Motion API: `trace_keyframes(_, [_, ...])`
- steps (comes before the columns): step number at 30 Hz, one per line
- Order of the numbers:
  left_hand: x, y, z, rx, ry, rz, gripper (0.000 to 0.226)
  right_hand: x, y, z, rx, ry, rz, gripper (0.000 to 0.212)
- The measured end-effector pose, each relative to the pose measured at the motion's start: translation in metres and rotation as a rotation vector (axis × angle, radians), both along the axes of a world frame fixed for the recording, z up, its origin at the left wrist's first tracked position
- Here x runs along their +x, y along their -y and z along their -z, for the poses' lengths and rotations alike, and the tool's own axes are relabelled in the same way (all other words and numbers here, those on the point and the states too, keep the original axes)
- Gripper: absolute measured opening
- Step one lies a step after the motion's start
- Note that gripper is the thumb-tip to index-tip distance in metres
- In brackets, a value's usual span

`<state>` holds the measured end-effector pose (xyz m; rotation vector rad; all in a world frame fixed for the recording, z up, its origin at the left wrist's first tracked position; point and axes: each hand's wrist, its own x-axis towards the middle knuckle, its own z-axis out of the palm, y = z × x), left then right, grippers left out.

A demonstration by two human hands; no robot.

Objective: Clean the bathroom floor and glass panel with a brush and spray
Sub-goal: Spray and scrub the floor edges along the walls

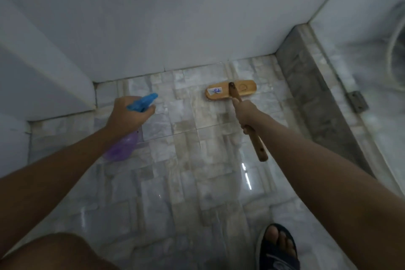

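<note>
Gripping a purple spray bottle [122,148] (blue trigger head) in the left hand [129,114], above the tiled floor [186,182]. Clutching the wooden brush [247,89] by its handle in the right hand [246,114], head down on tiles beside the wall [197,28].

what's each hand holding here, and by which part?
Left hand grips the spray bottle at its neck, under the blue trigger head. Right hand grips the brush partway up its wooden handle.
</note>
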<state>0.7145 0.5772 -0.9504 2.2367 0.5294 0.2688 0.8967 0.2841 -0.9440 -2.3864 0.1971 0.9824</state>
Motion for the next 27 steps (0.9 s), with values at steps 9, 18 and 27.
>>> trace_keyframes(9, [0.035,0.112,-0.012,-0.19,-0.02,0.29,0.027,-0.066,0.157,-0.028,-0.143,-0.101,0.227,0.062])
trace_keyframes(18, [0.076,0.227,0.0,-0.207,-0.077,0.405,0.053,-0.113,0.177,-0.031,-0.151,-0.155,0.285,0.057])
trace_keyframes(27, [0.087,0.22,-0.025,-0.34,-0.186,0.416,0.032,-0.111,0.185,-0.032,-0.11,-0.147,0.256,0.058])
